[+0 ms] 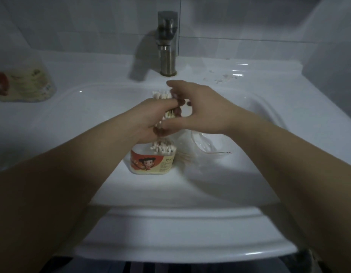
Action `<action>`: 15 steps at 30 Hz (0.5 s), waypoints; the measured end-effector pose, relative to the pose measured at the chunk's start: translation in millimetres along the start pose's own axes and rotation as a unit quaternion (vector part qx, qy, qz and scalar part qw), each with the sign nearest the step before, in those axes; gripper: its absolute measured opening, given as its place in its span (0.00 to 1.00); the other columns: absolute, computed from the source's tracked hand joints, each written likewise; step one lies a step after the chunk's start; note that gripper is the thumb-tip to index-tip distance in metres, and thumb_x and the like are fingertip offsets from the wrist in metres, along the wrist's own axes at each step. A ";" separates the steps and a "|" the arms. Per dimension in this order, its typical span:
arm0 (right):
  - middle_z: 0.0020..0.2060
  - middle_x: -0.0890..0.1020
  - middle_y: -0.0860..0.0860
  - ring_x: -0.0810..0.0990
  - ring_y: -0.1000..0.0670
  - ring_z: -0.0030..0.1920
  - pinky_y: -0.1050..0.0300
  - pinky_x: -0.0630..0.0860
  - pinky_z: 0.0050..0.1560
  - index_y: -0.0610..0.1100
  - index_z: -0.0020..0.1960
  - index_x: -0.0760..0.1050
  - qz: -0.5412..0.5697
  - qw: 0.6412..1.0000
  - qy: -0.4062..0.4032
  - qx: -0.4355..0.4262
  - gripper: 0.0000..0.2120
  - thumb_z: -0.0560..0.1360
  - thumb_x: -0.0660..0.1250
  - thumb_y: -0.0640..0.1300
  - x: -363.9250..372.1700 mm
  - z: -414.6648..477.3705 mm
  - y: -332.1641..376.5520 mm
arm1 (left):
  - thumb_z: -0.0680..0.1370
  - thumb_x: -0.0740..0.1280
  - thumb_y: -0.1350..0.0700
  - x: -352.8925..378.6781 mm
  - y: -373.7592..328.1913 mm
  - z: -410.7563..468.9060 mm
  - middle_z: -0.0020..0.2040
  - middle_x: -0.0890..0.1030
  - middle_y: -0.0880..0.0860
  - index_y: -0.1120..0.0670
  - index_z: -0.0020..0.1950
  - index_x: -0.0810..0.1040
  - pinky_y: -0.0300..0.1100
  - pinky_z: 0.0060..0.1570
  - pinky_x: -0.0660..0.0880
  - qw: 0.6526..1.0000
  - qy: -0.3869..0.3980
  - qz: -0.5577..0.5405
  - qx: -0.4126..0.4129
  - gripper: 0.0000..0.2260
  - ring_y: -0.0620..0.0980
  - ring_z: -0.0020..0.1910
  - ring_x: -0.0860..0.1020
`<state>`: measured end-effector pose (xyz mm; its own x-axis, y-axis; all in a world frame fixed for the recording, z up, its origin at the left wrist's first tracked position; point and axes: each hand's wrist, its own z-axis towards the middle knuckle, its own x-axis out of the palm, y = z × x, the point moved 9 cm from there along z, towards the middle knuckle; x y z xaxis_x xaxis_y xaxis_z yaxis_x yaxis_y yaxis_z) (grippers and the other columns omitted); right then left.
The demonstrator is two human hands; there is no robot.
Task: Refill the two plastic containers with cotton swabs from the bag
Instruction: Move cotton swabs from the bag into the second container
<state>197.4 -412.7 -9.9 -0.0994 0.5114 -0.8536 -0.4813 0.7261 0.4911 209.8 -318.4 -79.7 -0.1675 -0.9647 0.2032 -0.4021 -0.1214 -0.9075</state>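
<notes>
My left hand [151, 117] grips a thick bundle of cotton swabs [162, 94] upright over the sink basin, white tips sticking out above and below my fist. My right hand [198, 107] curls round the same bundle from the right, fingers on its top and thumb near its lower part. Directly under the bundle stands an open plastic container [151, 162] with a red cartoon label, white swab tips showing at its mouth. A clear plastic bag [198, 146] with a few swabs inside lies just right of it. A second container [27, 83] sits on the counter at far left.
A white sink [170, 198] fills the middle, its rounded front rim near me. A metal faucet [167, 44] rises behind my hands. Small scraps [223, 77] lie on the counter at back right. Tiled wall behind.
</notes>
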 end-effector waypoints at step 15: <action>0.39 0.84 0.53 0.83 0.53 0.40 0.59 0.80 0.43 0.49 0.42 0.82 -0.098 0.948 0.255 0.164 0.13 0.73 0.65 0.32 47.9 -17.1 -57.1 | 0.79 0.72 0.58 -10.0 -7.2 3.6 0.36 0.83 0.50 0.54 0.44 0.81 0.45 0.47 0.83 0.994 -0.025 0.085 0.072 0.04 0.46 0.36 0.82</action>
<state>205.2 -437.6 -81.8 -0.4836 0.1241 -0.8664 -0.2460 0.9307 0.2706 217.6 -308.7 -76.6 -0.1749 -0.9842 0.0277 -0.2392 0.0152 -0.9709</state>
